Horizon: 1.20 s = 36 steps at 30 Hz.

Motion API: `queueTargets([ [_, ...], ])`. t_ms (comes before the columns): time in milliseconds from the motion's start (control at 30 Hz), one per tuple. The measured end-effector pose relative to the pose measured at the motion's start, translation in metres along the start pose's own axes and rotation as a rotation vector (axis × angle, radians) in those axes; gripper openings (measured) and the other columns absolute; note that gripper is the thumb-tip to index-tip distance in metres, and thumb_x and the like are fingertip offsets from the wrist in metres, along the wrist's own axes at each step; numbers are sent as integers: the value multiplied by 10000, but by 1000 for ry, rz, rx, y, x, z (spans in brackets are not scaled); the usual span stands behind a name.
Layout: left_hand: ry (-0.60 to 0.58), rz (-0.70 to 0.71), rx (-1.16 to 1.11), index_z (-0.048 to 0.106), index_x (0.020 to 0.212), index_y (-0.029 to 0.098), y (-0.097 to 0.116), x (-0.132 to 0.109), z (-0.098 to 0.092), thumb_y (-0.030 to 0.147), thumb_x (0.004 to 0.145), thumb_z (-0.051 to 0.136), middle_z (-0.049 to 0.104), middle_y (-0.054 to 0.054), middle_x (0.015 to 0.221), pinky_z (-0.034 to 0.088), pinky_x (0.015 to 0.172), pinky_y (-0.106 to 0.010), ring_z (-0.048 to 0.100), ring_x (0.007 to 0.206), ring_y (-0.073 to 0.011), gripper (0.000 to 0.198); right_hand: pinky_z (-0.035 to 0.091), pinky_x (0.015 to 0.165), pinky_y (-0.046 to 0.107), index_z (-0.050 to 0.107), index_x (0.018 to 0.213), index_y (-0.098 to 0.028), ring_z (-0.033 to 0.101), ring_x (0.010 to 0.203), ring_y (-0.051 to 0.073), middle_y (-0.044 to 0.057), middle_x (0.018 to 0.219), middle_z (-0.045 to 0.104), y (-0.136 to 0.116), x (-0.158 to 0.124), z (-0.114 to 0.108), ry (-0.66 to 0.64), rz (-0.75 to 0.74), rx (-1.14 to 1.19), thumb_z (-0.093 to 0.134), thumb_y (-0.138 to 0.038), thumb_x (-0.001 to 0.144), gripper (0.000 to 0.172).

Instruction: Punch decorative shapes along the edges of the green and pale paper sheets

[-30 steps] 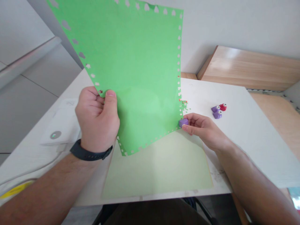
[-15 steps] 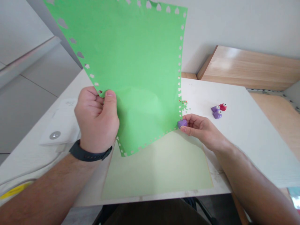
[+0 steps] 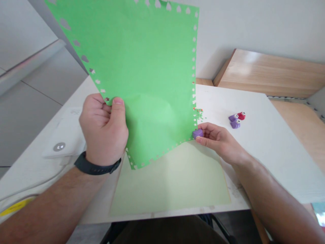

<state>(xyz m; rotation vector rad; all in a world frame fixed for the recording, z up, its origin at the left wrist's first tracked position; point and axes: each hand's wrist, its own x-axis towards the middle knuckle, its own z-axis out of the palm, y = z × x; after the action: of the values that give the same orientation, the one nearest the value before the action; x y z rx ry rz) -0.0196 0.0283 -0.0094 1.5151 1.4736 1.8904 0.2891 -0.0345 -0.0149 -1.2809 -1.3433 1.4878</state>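
- Our left hand (image 3: 103,130) is closed on the edge of a green paper sheet (image 3: 152,67), thumb in front and fingers behind, holding the sheet up off the desk at a tilt.
- Our right hand (image 3: 218,142) is curled almost shut, pinching a purple craft punch (image 3: 197,133) against the sheet's lower right edge. Lifting the sheet seems to be what lets that edge reach the punch.
- Small punched shapes line the sheet's edges, and paper bits (image 3: 199,115) lie on the desk (image 3: 256,108) just beside it.
- Well to the right stand a red punch (image 3: 241,116) and two purple punches (image 3: 235,124), set apart from our work.
- A pale green sheet (image 3: 170,183) lies flat below our hands.
- We wear a black watch (image 3: 96,167). A white device (image 3: 63,134) sits at the desk's left, with grey tiles (image 3: 43,112) beyond it, and a wooden panel (image 3: 266,66) and white wall (image 3: 256,30) ahead.
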Motion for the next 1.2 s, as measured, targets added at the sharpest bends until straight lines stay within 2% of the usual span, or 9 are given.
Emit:
queueTargets([
  [167, 2, -2, -25, 654, 974, 181, -2, 0, -1, 256, 882, 709, 622, 16, 777, 477, 695, -272, 502, 624, -114, 131, 500, 790, 323, 716, 1108, -238, 624, 861, 171, 24, 961, 709, 0, 0, 1, 6, -1, 22, 876, -371, 852, 330],
  [467, 16, -11, -2, 669, 985, 179, -3, -1, 0, 249, 884, 695, 632, 15, 784, 447, 655, -259, 518, 635, -115, 126, 490, 780, 323, 720, 1089, -227, 621, 854, 174, 27, 953, 709, -2, 0, 1, 5, 12, 23, 878, -377, 847, 325],
  [700, 10, -9, 17, 671, 967, 160, 2, 0, 0, 209, 891, 683, 586, 33, 728, 442, 669, -255, 458, 594, -104, 91, 494, 771, 325, 725, 1099, -232, 626, 860, 181, 34, 965, 719, -1, 0, 2, 20, 10, 21, 881, -395, 841, 342],
  [933, 7, -15, 0, 679, 979, 193, -4, 1, 0, 307, 866, 719, 585, 29, 747, 504, 740, -294, 478, 611, -121, 165, 517, 775, 335, 725, 1092, -230, 640, 861, 189, 44, 966, 728, 0, 1, 2, 22, 0, -5, 884, -424, 831, 362],
  [1200, 11, -4, -23, 683, 995, 178, -4, 0, 0, 261, 884, 712, 609, 13, 768, 517, 759, -301, 508, 629, -126, 142, 490, 767, 315, 717, 1073, -223, 617, 839, 169, 25, 935, 704, -1, 1, 5, 13, 3, 29, 880, -372, 845, 317],
])
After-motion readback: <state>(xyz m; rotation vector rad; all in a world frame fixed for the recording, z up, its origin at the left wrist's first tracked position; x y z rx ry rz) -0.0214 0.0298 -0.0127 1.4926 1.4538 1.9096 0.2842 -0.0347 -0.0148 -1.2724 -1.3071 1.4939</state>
